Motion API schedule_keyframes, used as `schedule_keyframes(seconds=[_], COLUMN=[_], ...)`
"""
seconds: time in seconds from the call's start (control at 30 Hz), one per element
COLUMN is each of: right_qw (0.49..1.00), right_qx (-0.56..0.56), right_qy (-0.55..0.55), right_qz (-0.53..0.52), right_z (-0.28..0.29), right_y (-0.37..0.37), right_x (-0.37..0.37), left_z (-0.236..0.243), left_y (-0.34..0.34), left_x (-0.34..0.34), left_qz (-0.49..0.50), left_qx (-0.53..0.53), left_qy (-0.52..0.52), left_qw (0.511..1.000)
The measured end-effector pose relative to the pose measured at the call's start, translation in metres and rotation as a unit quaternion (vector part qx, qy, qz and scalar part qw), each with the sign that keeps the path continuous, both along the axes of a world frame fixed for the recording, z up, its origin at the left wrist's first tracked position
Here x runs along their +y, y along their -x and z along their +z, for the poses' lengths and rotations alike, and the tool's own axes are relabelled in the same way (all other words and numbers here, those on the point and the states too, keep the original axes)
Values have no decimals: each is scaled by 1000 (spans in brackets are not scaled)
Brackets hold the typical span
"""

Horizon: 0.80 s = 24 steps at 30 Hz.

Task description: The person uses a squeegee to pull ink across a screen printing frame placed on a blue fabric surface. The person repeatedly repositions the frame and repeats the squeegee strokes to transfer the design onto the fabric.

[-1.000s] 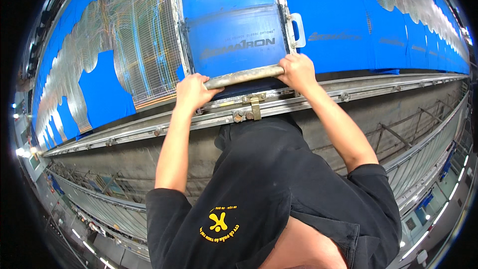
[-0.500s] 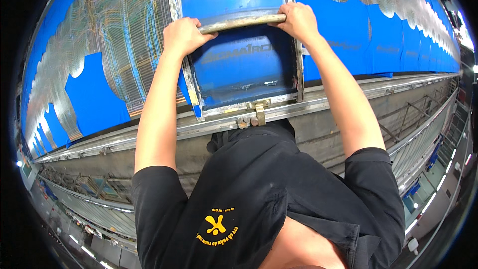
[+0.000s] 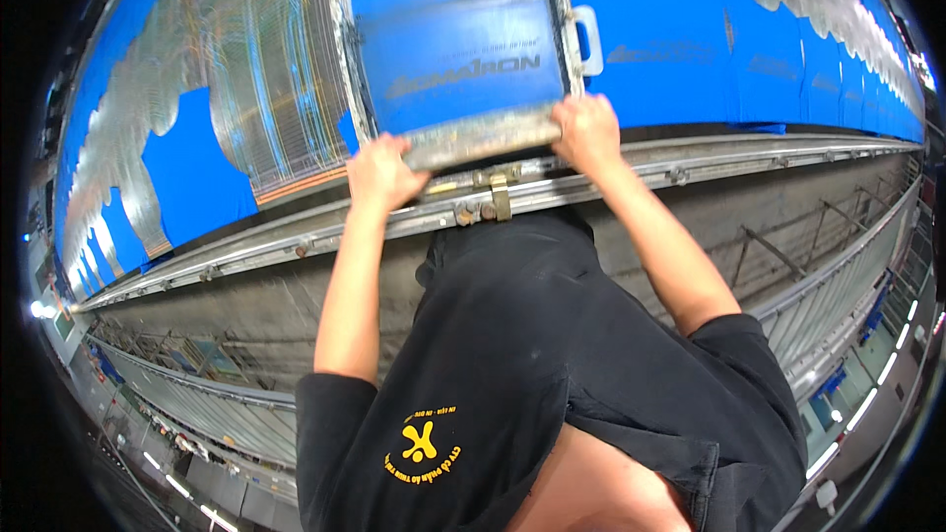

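Note:
Both my hands grip a long screen-printing squeegee [image 3: 483,141] by its bar, one near each end. My left hand [image 3: 382,173] is closed around the left end. On the right end, my right hand [image 3: 588,136] is closed too. The squeegee lies across the near end of a screen-printing frame [image 3: 340,44] with a blue-looking mesh [image 3: 448,25], where dark lettering shows. Its blade is hidden under the bar. A white handle [image 3: 591,40] juts from the frame's right side. Below the near end, a brass-coloured bracket [image 3: 502,197] sits at the rail.
Blue cut fabric pieces [image 3: 200,172] lie flat on the long printing table at the left, with more blue pieces [image 3: 670,54] at the right. A metal rail [image 3: 680,173] runs along the table's near edge, close to my body. Another long table [image 3: 838,271] stands behind me.
My hands have pulled the squeegee toward me, from mid-screen to the frame's near end. The printed mesh behind it now shows without the bar's shadow.

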State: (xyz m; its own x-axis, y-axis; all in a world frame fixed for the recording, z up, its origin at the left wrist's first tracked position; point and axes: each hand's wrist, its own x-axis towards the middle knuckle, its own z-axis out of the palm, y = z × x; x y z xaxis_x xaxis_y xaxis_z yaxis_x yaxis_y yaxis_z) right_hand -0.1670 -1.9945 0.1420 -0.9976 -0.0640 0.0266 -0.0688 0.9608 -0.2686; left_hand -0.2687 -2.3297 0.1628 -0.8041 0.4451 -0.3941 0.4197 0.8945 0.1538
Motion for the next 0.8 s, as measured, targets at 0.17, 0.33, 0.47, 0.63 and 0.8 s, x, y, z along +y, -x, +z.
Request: schedule_keyframes(seconds=[0.17, 0.33, 0.47, 0.63, 0.8], right_qw=[991, 934, 800, 809, 826], right_qx=[-61, 83, 42, 86, 192], right_qy=[118, 275, 476, 438, 459], right_qz=[8, -211, -363, -382, -264], right_z=[29, -19, -84, -45, 35], right_y=[-14, 71, 117, 134, 143], right_x=[7, 62, 104, 68, -13], left_z=[5, 29, -6, -12, 4], left_y=[-21, -37, -30, -59, -57], left_x=[-3, 2, 44, 3, -85], left_qz=[8, -37, -108, -95, -58], left_qx=[31, 103, 72, 107, 173], left_qy=[-79, -134, -197, -255, -350], left_qw=[996, 985, 972, 956, 919])
